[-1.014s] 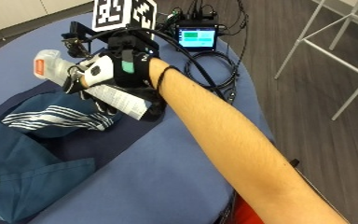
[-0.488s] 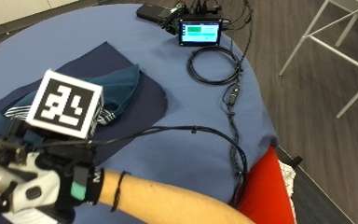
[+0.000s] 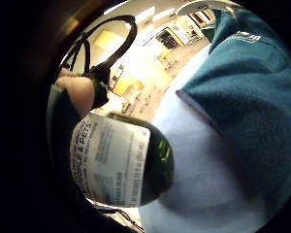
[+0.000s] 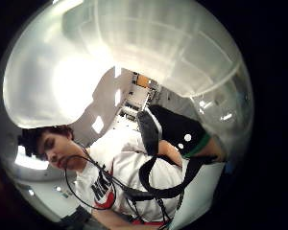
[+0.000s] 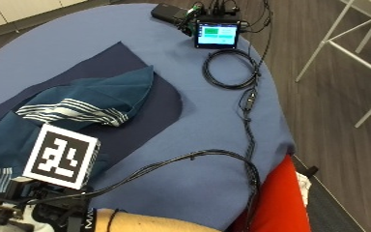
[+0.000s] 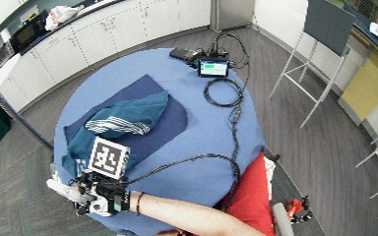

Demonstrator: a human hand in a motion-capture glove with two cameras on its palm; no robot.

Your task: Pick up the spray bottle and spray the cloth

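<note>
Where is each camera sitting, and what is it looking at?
Outside view: above the table, looking down at the cloth; the gloved right hand and forearm show.
Wide outside view: higher overhead, showing the whole table, the cloth and the person's arm.
Little finger side palm view: on the palm, facing the spray bottle and the cloth; a fingertip shows.
Thumb side palm view: on the palm, facing the person and the ceiling; glove straps show.
Shared: cloth.

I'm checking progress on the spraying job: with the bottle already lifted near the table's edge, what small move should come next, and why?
Probably swing the spray bottle toward the teal cloth and aim its nozzle there. The gloved right hand holds the bottle at the near table edge, beside the cloth rather than over it, so spraying now would likely miss.
</note>
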